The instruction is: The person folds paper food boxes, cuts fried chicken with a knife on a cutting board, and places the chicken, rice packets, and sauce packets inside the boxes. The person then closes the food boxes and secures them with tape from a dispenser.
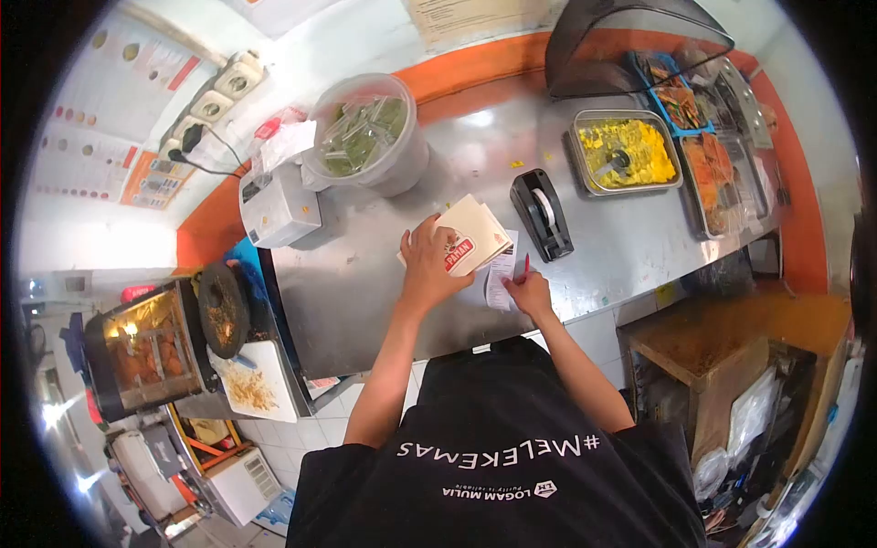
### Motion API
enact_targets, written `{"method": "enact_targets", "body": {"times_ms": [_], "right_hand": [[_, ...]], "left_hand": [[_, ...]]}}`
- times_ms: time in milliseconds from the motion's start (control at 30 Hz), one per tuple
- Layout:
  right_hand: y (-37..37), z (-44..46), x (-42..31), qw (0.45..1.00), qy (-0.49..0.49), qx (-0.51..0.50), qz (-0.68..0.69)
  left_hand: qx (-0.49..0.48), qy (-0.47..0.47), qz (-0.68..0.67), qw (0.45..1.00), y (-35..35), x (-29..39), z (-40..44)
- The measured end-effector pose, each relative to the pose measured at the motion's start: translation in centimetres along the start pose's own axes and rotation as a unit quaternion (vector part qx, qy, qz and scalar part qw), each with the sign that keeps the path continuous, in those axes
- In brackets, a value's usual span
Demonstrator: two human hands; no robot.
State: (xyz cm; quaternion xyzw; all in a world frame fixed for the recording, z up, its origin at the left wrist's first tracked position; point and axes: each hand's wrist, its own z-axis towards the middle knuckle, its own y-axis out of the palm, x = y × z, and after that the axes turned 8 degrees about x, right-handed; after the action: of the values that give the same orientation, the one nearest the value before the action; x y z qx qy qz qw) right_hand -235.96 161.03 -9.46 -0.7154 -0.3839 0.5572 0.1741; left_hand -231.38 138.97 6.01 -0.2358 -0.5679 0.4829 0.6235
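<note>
My left hand [431, 267] grips a cream cardboard food box [481, 236] with a red printed logo, holding it over the steel counter, fingers on its top and thumb along the near edge. A white printed receipt [500, 283] shows just below and right of the box. My right hand [531, 296] is closed at the receipt's right edge, and a slim red pen [527, 262] sticks up from its fingers. Beyond my right hand, a black tape dispenser [541, 216] with a roll of tape stands on the counter.
On the steel counter [356, 306] are a tub of bagged greens [408, 151], a white printer [279, 208], a tray of yellow food [577, 173] and more food trays at right. A glass case of fried food [108, 352], stone mortar [224, 310] and cutting board [274, 388] stand left.
</note>
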Motion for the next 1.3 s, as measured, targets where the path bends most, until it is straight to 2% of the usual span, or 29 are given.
{"method": "enact_targets", "body": {"times_ms": [100,167,200,233,300,333,367,400,433,500,567,600,633,667,700,767,800,833,933,1000,1033,1067,1167,1267,1300], "right_hand": [[1.7,0.7,1.7,0.996,-0.079,-0.019,0.042],[-2.7,-0.7,-2.2,0.983,-0.061,0.046,0.166],[-4.6,-1.3,-4.0,0.966,-0.007,0.092,0.240],[-7.6,-2.3,-7.8,0.936,-0.039,0.141,0.320],[-10.2,-2.8,-12.7,0.887,-0.127,0.158,0.416],[-10.6,-3.0,-15.1,0.886,-0.158,0.107,0.422],[-10.8,-2.8,-16.7,0.882,-0.189,0.057,0.428],[-10.5,-1.6,-16.4,0.921,-0.189,-0.051,0.336],[-9.2,-0.8,-16.6,0.950,-0.212,-0.089,0.213],[-7.3,-0.6,-15.7,0.939,-0.313,-0.111,0.092],[-8.0,-1.7,-15.9,0.962,-0.247,-0.109,0.040],[-8.4,-2.0,-15.9,0.971,-0.214,-0.109,0.012],[-8.8,-2.1,-15.2,0.970,-0.224,-0.091,0.031],[-9.4,-1.9,-14.1,0.969,-0.232,-0.071,0.052],[-10.1,-1.4,-12.8,0.967,-0.238,-0.050,0.075],[-11.1,0.9,-9.3,0.977,-0.177,0.059,0.105],[-11.5,2.3,-7.3,0.962,-0.218,0.163,0.001],[-11.7,3.7,-5.2,0.925,-0.256,0.263,-0.102],[-10.8,7.4,1.5,0.967,-0.214,0.075,-0.120],[-10.8,8.3,2.7,0.993,-0.045,-0.029,0.103],[-11.0,7.6,2.7,0.973,0.049,-0.083,0.212],[-11.4,6.9,2.9,0.927,0.105,-0.088,0.350],[-12.2,3.4,3.8,0.915,0.099,-0.045,0.388],[-11.8,0.9,5.8,0.958,0.049,-0.016,0.283],[-11.4,0.4,6.2,0.973,-0.014,0.028,0.230]], "left_hand": [[0.023,0.050,-0.010,0.998,-0.4,-0.2,-0.6],[0.048,0.034,-0.077,0.995,0.3,-1.4,-0.9],[0.062,0.025,-0.109,0.992,0.7,-1.9,-1.1],[0.090,0.010,-0.158,0.983,0.7,-2.2,-1.1],[0.137,-0.015,-0.254,0.957,0.7,-2.5,-1.7],[0.171,-0.020,-0.295,0.940,0.5,-2.3,-1.9],[0.204,-0.022,-0.334,0.920,0.2,-1.9,-2.0],[0.218,-0.014,-0.333,0.917,0.2,-2.0,-1.9],[0.233,-0.007,-0.331,0.914,0.2,-2.0,-1.8],[0.217,-0.008,-0.268,0.939,0.7,-2.2,-2.0],[0.194,-0.031,-0.226,0.954,0.5,-1.6,-2.2],[0.213,-0.025,-0.169,0.962,0.6,-1.6,-2.2],[0.228,-0.021,-0.112,0.967,0.7,-1.4,-2.4],[0.241,-0.075,-0.142,0.957,-0.2,-0.3,-2.3],[0.208,-0.039,-0.072,0.975,-0.3,-0.2,-2.3],[0.137,0.034,0.070,0.987,-0.5,-0.5,-2.2],[0.126,0.026,0.034,0.991,-0.2,-0.8,-2.2],[0.114,0.018,0.000,0.993,0.3,-1.2,-2.3],[0.112,-0.017,-0.063,0.991,0.3,-1.1,-1.9],[0.125,-0.033,-0.082,0.988,-0.1,-0.7,-1.8],[0.130,-0.035,-0.087,0.987,-0.4,-0.5,-1.9],[0.136,-0.033,-0.093,0.986,-0.5,-0.4,-1.8],[0.112,-0.034,-0.064,0.991,0.2,-0.8,-1.8],[0.113,-0.033,-0.063,0.991,0.1,-0.7,-1.8],[0.114,-0.030,-0.067,0.991,0.0,-0.6,-1.8]]}}
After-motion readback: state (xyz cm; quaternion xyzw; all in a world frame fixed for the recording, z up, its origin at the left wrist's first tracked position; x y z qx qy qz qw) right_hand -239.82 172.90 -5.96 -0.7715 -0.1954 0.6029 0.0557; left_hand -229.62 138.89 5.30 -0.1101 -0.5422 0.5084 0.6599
